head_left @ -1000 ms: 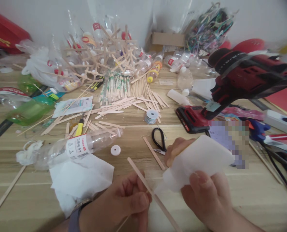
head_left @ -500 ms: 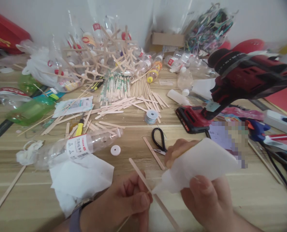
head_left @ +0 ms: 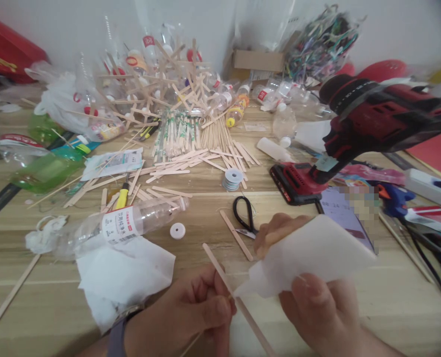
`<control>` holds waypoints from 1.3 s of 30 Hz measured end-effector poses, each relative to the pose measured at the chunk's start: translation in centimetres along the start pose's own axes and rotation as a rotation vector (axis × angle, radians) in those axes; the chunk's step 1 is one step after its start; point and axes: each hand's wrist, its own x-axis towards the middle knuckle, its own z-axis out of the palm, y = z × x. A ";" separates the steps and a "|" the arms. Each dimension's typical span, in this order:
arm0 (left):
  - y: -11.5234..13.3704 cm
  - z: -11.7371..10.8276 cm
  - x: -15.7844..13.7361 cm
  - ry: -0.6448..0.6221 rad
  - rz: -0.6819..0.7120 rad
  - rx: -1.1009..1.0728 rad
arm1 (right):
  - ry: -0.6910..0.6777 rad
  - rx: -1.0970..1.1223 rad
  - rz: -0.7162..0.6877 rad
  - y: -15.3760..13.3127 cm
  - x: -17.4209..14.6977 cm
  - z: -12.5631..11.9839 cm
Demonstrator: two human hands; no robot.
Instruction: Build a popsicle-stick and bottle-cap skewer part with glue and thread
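My left hand [head_left: 201,307], with a watch on its wrist, is closed in a pinch on a long wooden craft stick [head_left: 250,322] that slants down to the right. A second thin strip [head_left: 191,343] shows below the fingers; its upper part is hidden. In my right hand [head_left: 317,307] is a white squeeze glue bottle [head_left: 309,248], tipped so that its pointed nozzle meets the stick beside my left fingertips. Behind the bottle lie black-handled scissors [head_left: 244,214] and a loose craft stick [head_left: 237,235].
A red cordless drill [head_left: 376,114] stands at the right, near a phone [head_left: 341,210]. To the left are a clear plastic bottle [head_left: 118,228] and white paper [head_left: 126,272]. A wire spool [head_left: 232,179], a white cap [head_left: 177,230] and piled sticks [head_left: 179,134] lie farther back.
The stick's upper end has shifted slightly right in my left hand. The glue bottle's base has swung a little to the right, while its nozzle stays at the stick.
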 end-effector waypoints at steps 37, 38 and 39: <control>0.1 0.1 0.1 -0.015 0.009 0.020 | 0.028 0.060 -0.002 0.3 -0.2 -0.1; 0.0 0.1 0.1 -0.015 0.010 0.018 | 0.031 0.065 0.000 0.3 -0.2 -0.1; 0.0 0.1 0.1 -0.019 0.015 0.016 | 0.022 0.076 0.013 0.3 -0.2 -0.1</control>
